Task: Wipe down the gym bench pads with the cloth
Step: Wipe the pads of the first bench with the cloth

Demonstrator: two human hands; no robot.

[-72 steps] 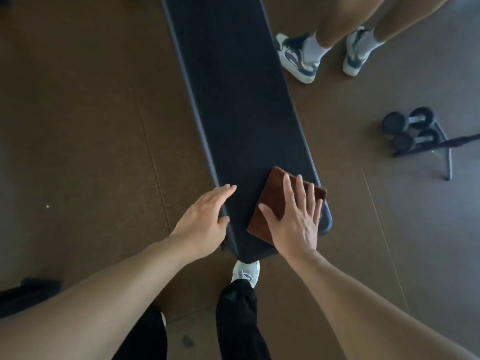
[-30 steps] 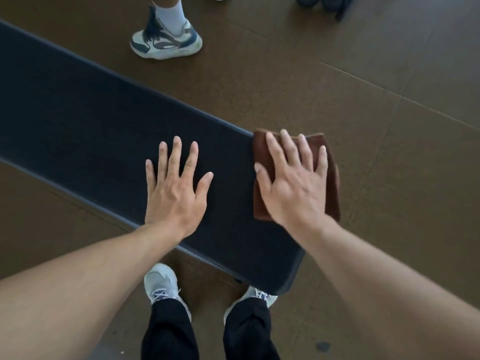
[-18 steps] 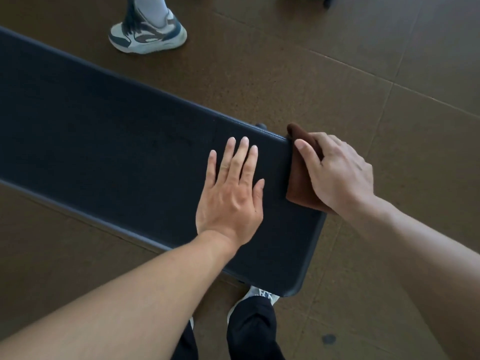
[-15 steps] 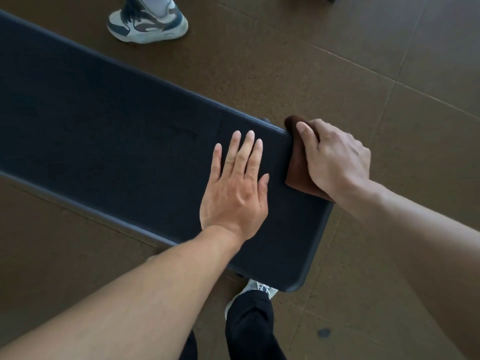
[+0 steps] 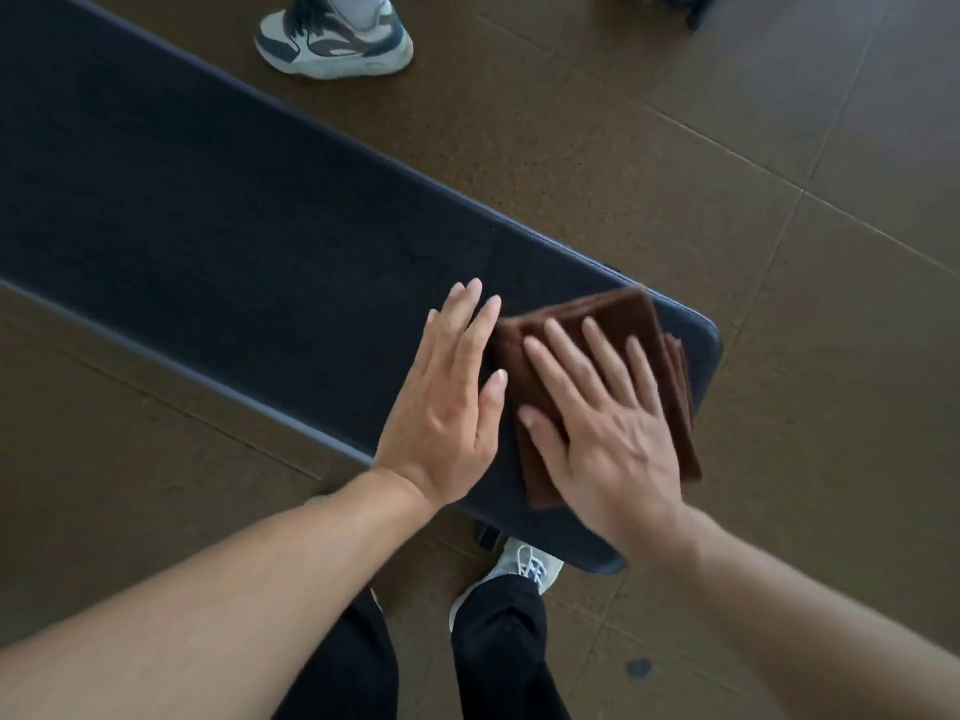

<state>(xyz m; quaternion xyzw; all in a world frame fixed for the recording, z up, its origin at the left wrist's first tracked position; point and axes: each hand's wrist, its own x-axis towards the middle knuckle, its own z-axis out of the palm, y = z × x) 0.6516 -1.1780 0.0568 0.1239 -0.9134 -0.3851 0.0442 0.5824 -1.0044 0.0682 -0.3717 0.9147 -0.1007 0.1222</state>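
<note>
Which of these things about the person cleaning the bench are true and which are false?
1. The right hand lies flat on the brown cloth. True.
2. The cloth is on the floor. False: it lies on the bench pad, near its end.
3. The left hand holds the cloth. False: it rests open on the bare pad beside the cloth.
4. Someone else's sneaker stands beyond the bench. True.
5. The cloth is crumpled into a ball. False: it is folded flat.

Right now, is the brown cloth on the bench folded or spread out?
Folded. The cloth shows several stacked layers along its right edge, lying as a compact rectangle under the flat right hand on the bench pad.
</note>
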